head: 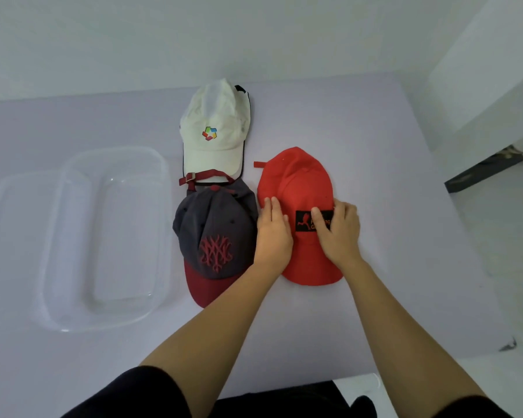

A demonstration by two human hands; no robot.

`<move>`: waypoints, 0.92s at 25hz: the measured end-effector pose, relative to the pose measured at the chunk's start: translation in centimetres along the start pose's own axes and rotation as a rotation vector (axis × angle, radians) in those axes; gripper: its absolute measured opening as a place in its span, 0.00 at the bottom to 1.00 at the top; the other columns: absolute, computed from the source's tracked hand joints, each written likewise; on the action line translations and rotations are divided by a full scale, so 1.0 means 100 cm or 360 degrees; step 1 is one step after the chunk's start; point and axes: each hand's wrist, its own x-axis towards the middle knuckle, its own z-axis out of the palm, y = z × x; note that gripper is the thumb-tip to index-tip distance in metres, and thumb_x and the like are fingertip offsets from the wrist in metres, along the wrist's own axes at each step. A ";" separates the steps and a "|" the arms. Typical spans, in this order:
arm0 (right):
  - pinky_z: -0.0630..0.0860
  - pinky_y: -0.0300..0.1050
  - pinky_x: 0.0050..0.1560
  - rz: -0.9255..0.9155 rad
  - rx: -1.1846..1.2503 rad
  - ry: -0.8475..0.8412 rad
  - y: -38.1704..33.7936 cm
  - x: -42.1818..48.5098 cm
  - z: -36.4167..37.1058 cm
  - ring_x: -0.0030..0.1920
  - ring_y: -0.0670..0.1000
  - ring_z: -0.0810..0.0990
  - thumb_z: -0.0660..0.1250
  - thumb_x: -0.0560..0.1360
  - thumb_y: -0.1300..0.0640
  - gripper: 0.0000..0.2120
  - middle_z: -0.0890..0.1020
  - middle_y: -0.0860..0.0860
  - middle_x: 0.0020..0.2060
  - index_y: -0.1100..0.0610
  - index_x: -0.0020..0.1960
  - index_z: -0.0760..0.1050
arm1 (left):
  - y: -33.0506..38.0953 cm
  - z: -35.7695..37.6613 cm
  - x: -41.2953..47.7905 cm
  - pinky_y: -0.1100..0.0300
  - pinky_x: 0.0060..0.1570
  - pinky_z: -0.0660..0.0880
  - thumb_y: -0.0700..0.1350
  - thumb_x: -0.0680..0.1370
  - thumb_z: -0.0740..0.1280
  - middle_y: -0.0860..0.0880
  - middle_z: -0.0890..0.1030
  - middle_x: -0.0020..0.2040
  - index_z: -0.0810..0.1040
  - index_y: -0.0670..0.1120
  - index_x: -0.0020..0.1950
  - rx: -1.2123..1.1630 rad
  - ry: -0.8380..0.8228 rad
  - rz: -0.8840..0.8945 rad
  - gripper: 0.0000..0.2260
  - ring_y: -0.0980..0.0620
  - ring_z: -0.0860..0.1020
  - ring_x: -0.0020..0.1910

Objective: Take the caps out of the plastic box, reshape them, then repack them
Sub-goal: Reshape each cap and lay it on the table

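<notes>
A red cap with a black patch lies on the lilac table, its brim toward me. My left hand rests flat on its left side, and my right hand presses on the patch with fingers spread; neither hand grips the cap. To the left lies a grey cap with a dark red brim and emblem. Behind it sits a white cap with a coloured logo. The clear plastic box stands at the left with nothing in it.
The box's clear lid lies to the left of the box, partly under it. The table ends at the right, where the pale floor begins. A white wall runs along the far edge.
</notes>
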 end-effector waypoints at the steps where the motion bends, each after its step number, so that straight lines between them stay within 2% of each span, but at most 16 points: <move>1: 0.63 0.56 0.67 -0.0020 0.0078 0.0068 -0.007 -0.006 -0.001 0.65 0.60 0.66 0.51 0.72 0.35 0.36 0.66 0.61 0.65 0.60 0.69 0.63 | 0.000 -0.011 -0.008 0.56 0.73 0.52 0.43 0.83 0.50 0.41 0.55 0.77 0.53 0.40 0.77 -0.0021 0.0026 0.0077 0.22 0.43 0.54 0.76; 3: 0.63 0.55 0.68 -0.0165 0.0136 0.0288 -0.023 -0.024 -0.002 0.69 0.60 0.62 0.56 0.75 0.43 0.30 0.62 0.62 0.68 0.61 0.69 0.61 | -0.002 -0.034 -0.026 0.64 0.71 0.49 0.42 0.83 0.51 0.43 0.55 0.78 0.53 0.41 0.77 -0.0039 0.0118 0.0231 0.22 0.47 0.54 0.77; 5: 0.62 0.52 0.70 -0.0446 0.0108 0.0442 -0.042 -0.049 0.004 0.70 0.59 0.61 0.61 0.75 0.58 0.23 0.63 0.62 0.69 0.62 0.68 0.63 | -0.016 -0.057 -0.045 0.70 0.70 0.44 0.41 0.83 0.51 0.45 0.56 0.78 0.53 0.41 0.77 -0.0001 0.0221 0.0317 0.22 0.50 0.54 0.77; 6: 0.61 0.51 0.71 -0.0588 0.0102 0.0357 -0.049 -0.062 0.010 0.71 0.57 0.61 0.61 0.73 0.64 0.23 0.64 0.61 0.69 0.62 0.68 0.64 | -0.026 -0.065 -0.054 0.69 0.70 0.43 0.40 0.83 0.52 0.45 0.57 0.77 0.53 0.41 0.76 0.0036 0.0278 0.0314 0.22 0.50 0.54 0.77; 8: 0.60 0.50 0.73 -0.0804 0.0051 -0.0149 -0.062 -0.091 0.027 0.74 0.53 0.57 0.61 0.68 0.70 0.31 0.61 0.57 0.73 0.61 0.70 0.63 | -0.055 -0.078 -0.075 0.64 0.72 0.46 0.36 0.81 0.54 0.44 0.57 0.77 0.53 0.40 0.76 0.0089 0.0379 0.0231 0.23 0.48 0.54 0.77; 10: 0.58 0.49 0.74 -0.0854 -0.0127 -0.0652 -0.069 -0.110 0.042 0.76 0.52 0.48 0.63 0.66 0.69 0.40 0.48 0.55 0.77 0.58 0.75 0.52 | -0.083 -0.083 -0.094 0.59 0.74 0.46 0.33 0.79 0.55 0.43 0.51 0.78 0.49 0.40 0.77 0.0141 0.0257 0.0129 0.27 0.49 0.47 0.77; 12: 0.56 0.48 0.74 -0.0792 -0.0322 -0.0863 -0.072 -0.118 0.054 0.76 0.54 0.41 0.65 0.66 0.67 0.48 0.36 0.54 0.75 0.54 0.76 0.40 | -0.107 -0.083 -0.107 0.55 0.76 0.47 0.35 0.78 0.56 0.43 0.43 0.78 0.44 0.41 0.77 0.0237 -0.0002 0.0109 0.31 0.53 0.38 0.74; 13: 0.56 0.48 0.74 -0.0771 -0.0396 -0.0881 -0.072 -0.118 0.058 0.76 0.55 0.40 0.66 0.67 0.66 0.49 0.33 0.55 0.75 0.53 0.76 0.36 | -0.115 -0.084 -0.109 0.52 0.76 0.48 0.37 0.78 0.56 0.43 0.40 0.78 0.42 0.42 0.77 0.0279 -0.0104 0.0137 0.32 0.54 0.35 0.73; 16: 0.58 0.47 0.73 -0.0792 -0.0544 -0.0831 -0.072 -0.118 0.063 0.76 0.58 0.46 0.66 0.70 0.66 0.49 0.35 0.59 0.75 0.54 0.75 0.33 | -0.125 -0.094 -0.104 0.49 0.76 0.49 0.47 0.77 0.60 0.42 0.36 0.77 0.37 0.42 0.76 0.0389 -0.0345 0.0194 0.38 0.48 0.34 0.75; 19: 0.64 0.46 0.68 -0.0846 -0.0648 -0.0862 -0.067 -0.119 0.063 0.73 0.61 0.58 0.64 0.72 0.66 0.45 0.37 0.62 0.75 0.57 0.75 0.33 | -0.123 -0.100 -0.095 0.49 0.75 0.49 0.52 0.73 0.67 0.40 0.33 0.76 0.33 0.42 0.76 0.0588 -0.0556 0.0175 0.48 0.43 0.36 0.76; 21: 0.64 0.47 0.68 -0.0882 -0.0712 -0.0869 -0.067 -0.120 0.059 0.71 0.61 0.61 0.63 0.74 0.65 0.43 0.38 0.64 0.75 0.58 0.75 0.34 | -0.122 -0.097 -0.095 0.50 0.74 0.50 0.49 0.75 0.66 0.38 0.33 0.76 0.33 0.43 0.75 0.0743 -0.0525 0.0170 0.46 0.41 0.37 0.76; 23: 0.62 0.48 0.69 -0.0923 -0.0807 -0.0780 -0.072 -0.124 0.055 0.71 0.62 0.62 0.62 0.74 0.66 0.41 0.41 0.65 0.75 0.60 0.75 0.37 | -0.120 -0.090 -0.096 0.51 0.74 0.51 0.44 0.80 0.61 0.35 0.35 0.76 0.33 0.44 0.75 0.0870 -0.0365 0.0171 0.38 0.38 0.40 0.76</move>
